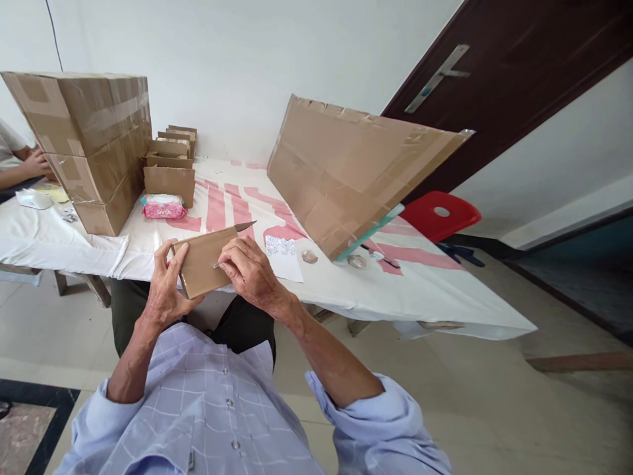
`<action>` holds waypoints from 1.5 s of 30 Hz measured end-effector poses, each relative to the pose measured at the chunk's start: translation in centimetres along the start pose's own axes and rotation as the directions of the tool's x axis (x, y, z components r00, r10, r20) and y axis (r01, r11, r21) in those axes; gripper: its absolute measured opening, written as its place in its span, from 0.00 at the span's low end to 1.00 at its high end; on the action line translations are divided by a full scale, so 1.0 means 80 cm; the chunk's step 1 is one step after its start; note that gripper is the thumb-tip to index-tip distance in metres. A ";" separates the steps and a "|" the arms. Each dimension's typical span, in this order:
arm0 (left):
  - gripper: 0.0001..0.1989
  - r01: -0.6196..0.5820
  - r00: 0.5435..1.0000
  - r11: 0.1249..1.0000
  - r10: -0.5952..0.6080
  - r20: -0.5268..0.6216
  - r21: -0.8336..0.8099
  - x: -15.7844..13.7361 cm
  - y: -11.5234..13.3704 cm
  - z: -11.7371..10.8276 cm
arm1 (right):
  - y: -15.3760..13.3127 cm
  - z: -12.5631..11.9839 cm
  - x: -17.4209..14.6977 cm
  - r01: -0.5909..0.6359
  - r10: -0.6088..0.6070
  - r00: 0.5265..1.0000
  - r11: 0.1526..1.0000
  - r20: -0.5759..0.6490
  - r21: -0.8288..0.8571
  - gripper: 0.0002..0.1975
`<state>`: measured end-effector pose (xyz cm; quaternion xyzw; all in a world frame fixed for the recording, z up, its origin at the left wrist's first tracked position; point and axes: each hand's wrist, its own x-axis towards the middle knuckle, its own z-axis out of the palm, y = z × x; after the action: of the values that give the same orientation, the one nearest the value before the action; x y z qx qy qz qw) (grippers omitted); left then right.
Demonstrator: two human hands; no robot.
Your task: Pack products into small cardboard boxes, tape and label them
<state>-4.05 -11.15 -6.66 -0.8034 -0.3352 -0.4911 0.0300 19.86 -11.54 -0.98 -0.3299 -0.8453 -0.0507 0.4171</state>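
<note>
A small brown cardboard box [200, 260] is tilted over my lap at the table's front edge. My left hand [167, 280] grips its left end, thumb on the near face and fingers around the side. Over the right part of the box, my right hand [247, 267] is closed in a pinch. A small, thin pale tip [216, 265] pokes out from its fingers by the cardboard; the rest is covered. A dark pointed piece [244, 225] sticks out at the box's upper right; I cannot tell if it is a flap.
Stacked taped cartons [106, 145] stand left, beside open small boxes [169, 178] and a pink wipes pack [163, 206]. A large cardboard panel [356, 165] leans right, near printed paper [284, 257] and tape rolls [356, 261]. Another person's hands [37, 163] show far left.
</note>
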 end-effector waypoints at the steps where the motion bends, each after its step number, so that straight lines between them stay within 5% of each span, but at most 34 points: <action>1: 0.54 0.000 1.000 1.000 0.000 0.001 -0.004 0.000 0.000 0.000 | -0.001 -0.001 0.000 0.001 0.000 1.000 1.000 -0.023 0.021 0.11; 11: 0.55 0.016 1.000 1.000 -0.016 -0.006 -0.016 0.001 -0.003 -0.001 | -0.007 -0.022 0.003 -0.180 0.221 0.962 0.955 -0.162 0.236 0.07; 18: 0.53 0.142 0.986 0.988 -0.147 -0.085 -0.062 -0.006 -0.025 -0.010 | 0.002 -0.017 -0.007 -0.356 0.484 0.869 0.754 -0.100 0.552 0.14; 26: 0.57 0.427 0.854 0.867 -0.480 -0.200 -0.257 -0.027 -0.100 -0.017 | 0.019 -0.005 -0.003 -0.355 0.597 0.796 0.597 -0.102 0.720 0.21; 33: 0.57 0.550 0.724 0.674 -0.680 -0.121 -0.493 -0.042 -0.158 -0.031 | 0.042 -0.005 -0.007 -0.362 0.714 0.698 0.283 0.057 0.888 0.24; 38: 0.46 0.528 0.682 0.529 -0.730 -0.039 -0.664 -0.003 -0.187 -0.020 | 0.057 -0.011 -0.013 -0.362 0.725 0.681 0.210 0.103 0.908 0.24; 45: 0.38 0.600 0.670 0.524 -0.742 0.022 -0.604 0.077 -0.236 0.028 | 0.086 -0.010 -0.045 -0.422 0.765 0.641 0.276 0.069 0.864 0.21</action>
<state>-11.22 7.44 -8.14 -0.5147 -0.4531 -0.6316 -0.3618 26.06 -8.36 -4.46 -0.3755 -0.4777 0.4523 0.6529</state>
